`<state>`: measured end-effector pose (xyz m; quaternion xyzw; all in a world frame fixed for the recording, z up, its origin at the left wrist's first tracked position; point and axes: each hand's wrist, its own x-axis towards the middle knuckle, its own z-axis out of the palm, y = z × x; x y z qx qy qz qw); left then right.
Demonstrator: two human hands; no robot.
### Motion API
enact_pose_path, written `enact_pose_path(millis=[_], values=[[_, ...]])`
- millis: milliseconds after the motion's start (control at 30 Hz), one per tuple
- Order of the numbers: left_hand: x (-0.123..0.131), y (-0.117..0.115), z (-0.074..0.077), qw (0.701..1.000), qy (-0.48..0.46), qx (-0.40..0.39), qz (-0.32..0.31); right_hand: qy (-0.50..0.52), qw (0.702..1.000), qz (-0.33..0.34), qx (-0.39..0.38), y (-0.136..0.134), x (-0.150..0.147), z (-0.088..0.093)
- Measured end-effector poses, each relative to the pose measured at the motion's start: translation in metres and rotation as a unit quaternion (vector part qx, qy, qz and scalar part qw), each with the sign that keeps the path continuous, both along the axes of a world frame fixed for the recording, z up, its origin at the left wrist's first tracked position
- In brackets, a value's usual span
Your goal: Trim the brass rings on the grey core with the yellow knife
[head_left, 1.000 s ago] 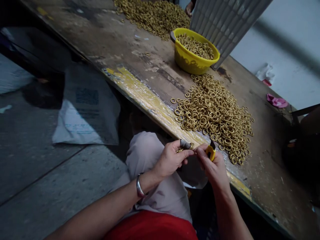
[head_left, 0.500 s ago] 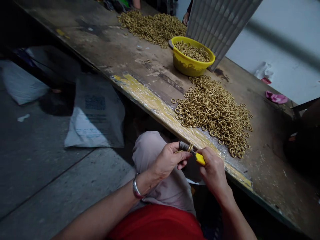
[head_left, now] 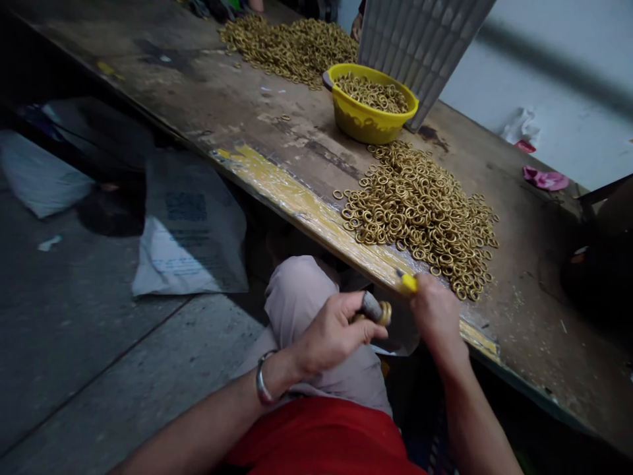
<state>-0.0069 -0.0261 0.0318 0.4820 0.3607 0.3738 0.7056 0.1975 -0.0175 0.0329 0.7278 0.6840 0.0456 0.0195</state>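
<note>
**Yellow-handled cutter (head_left: 408, 284) and small gold-coloured rings (head_left: 384, 313) held apart**

The left hand (head_left: 336, 333) grasps several of the rings over a pale-trousered leg (head_left: 300, 280); some sit at the end of a finger covered by a grey wrap (head_left: 371, 306). The right hand (head_left: 436, 309) is closed around the cutter at the near edge of the worn brown tabletop (head_left: 534, 264). Beyond the hands, a loose heap of matching rings (head_left: 420, 211) lies before a round yellow plastic basin (head_left: 363, 122) holding more. A second heap (head_left: 291, 49) lies farther back.
</note>
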Motion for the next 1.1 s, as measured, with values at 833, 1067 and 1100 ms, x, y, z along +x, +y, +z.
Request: enact_pose_path(millis=[833, 1067, 1100], values=[[-0.006, 0.006, -0.029, 0.989, -0.09, -0.113, -0.013, 0.527, 0.814, 0.241, -0.027, -0.003, -0.029, 0.014], [-0.005, 0.004, -0.028, 0.983, -0.116, -0.139, -0.001, 0.6, 0.778, 0.187, -0.019, -0.005, -0.028, 0.002], [-0.005, 0.004, -0.028, 0.984, -0.118, -0.136, 0.006, 0.615, 0.77, 0.169, -0.021, -0.006, -0.029, 0.001]])
